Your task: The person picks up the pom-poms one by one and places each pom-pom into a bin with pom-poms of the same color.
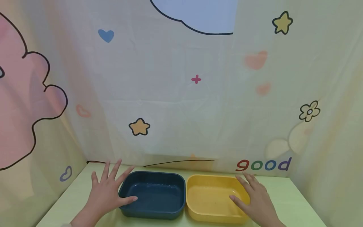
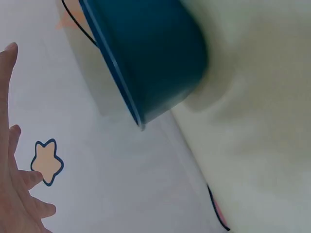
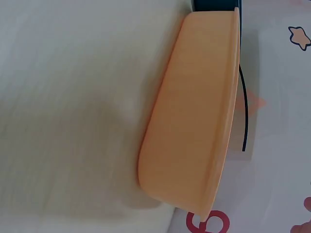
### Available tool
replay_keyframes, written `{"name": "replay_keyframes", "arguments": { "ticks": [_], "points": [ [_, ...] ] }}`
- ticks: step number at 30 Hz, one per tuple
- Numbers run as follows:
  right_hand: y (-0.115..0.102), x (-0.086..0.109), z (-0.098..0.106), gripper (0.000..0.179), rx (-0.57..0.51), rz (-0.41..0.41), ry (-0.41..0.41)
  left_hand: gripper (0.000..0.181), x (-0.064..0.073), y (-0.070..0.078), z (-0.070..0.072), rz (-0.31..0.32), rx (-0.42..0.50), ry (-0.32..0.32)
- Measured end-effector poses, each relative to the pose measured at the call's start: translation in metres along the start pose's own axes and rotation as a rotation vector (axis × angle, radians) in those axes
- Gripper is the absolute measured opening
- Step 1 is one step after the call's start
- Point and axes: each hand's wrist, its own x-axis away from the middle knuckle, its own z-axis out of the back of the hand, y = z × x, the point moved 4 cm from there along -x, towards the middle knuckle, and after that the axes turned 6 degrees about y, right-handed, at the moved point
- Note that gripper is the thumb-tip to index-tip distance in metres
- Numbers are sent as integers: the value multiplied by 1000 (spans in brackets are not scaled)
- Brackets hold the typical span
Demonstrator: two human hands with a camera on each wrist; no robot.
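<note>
Two rectangular basins with rounded corners stand side by side, a dark blue one [image 1: 154,212] on the left and a yellow one [image 1: 218,217] on the right. My left hand [image 1: 106,190] is spread wide over the blue basin's left side, its thumb reaching across the rim. At the yellow basin's right side, my right hand [image 1: 256,197] hovers with fingers extended and thumb over the inside. Neither hand grips anything. In the left wrist view, the left fingers [image 2: 7,97] stand apart from the blue basin [image 2: 155,58]. The right wrist view shows the yellow basin's side [image 3: 189,111] without the hand.
The basins rest on a pale green tabletop [image 1: 286,201]. Behind it hangs a light curtain [image 1: 175,126] printed with stars, hearts and the word "good" [image 1: 263,165]. More curtain [image 1: 340,132] encloses the right side, and a pink printed shape [image 1: 17,104] covers the left.
</note>
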Motion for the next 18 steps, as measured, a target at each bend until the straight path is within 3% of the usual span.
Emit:
{"name": "replay_keyframes", "arguments": {
  "ticks": [9, 18],
  "points": [
    [-5, 20, -6, 64, -67, 0, 69, 96, 15, -4, -10, 28, 14, 8],
    [-17, 36, -12, 49, -178, -42, 61, 79, 35, -15, -11, -1, 177, 214]
  ]
}}
